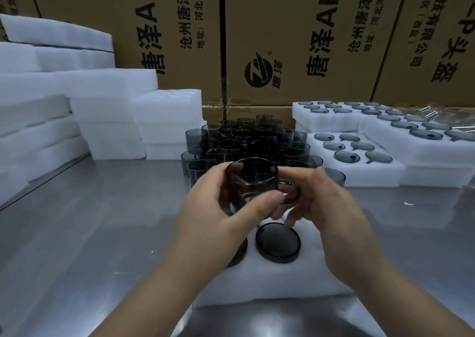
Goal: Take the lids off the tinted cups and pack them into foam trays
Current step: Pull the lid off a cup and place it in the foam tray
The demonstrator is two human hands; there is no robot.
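Above foam tray, left hand holding cup

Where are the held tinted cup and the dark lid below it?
tinted cup (253, 177), head view, its glass wall.
dark lid (278, 243), head view, its flat top.

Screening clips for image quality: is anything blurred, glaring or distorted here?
Head view: the right hand is motion-blurred at its fingers, and the tinted cup gripped by the left hand is soft. Head view: the steel table shows broad glare patches. Head view: wide-angle distortion bends the cardboard boxes and foam stacks near the edges.
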